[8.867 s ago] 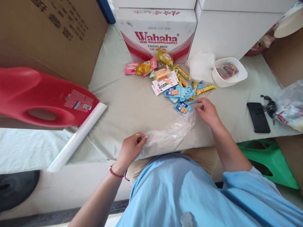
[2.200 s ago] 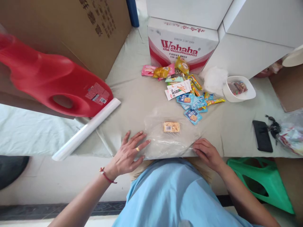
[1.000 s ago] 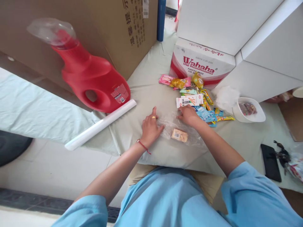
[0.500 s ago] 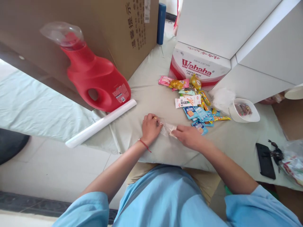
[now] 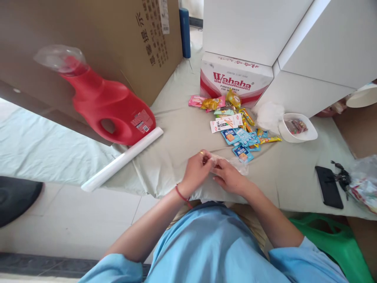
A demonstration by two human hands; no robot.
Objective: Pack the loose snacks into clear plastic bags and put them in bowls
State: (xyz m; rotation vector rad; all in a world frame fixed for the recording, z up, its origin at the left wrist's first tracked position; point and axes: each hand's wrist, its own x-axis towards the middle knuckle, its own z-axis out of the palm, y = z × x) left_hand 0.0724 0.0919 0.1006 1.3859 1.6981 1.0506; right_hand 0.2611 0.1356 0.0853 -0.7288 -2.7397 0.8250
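The person's left hand (image 5: 196, 169) is pinching a thin, clear, crinkled plastic film (image 5: 243, 167), and the right hand (image 5: 231, 177) is touching it from the other side, fingertips close together. Whether the right hand is gripping or only pressing, the observer cannot tell; anything inside the film is being hidden by the fingers. The film is lying in front of the white-and-red cardboard carton (image 5: 235, 74) marked Wahaha, near the front edge of the pale cloth-covered desk (image 5: 176, 149).

Between the film and the carton, square blue printed snack packets (image 5: 243, 153) are lying in a loose heap, with a flat white oblong packet (image 5: 226, 123) resting just behind them. A shiny gold-wrapped snack (image 5: 234, 98) is sitting right at the carton's front. To the carton's right, a crumpled whitish plastic bag (image 5: 268, 116) is resting beside a white rounded plastic tub (image 5: 299, 137); farther right and nearer the person, a flat black phone (image 5: 329, 186) is lying. Well left of the carton, a big red plastic jug (image 5: 112, 106) is standing tilted in view, with a long white roll (image 5: 122, 159) lying along its base.
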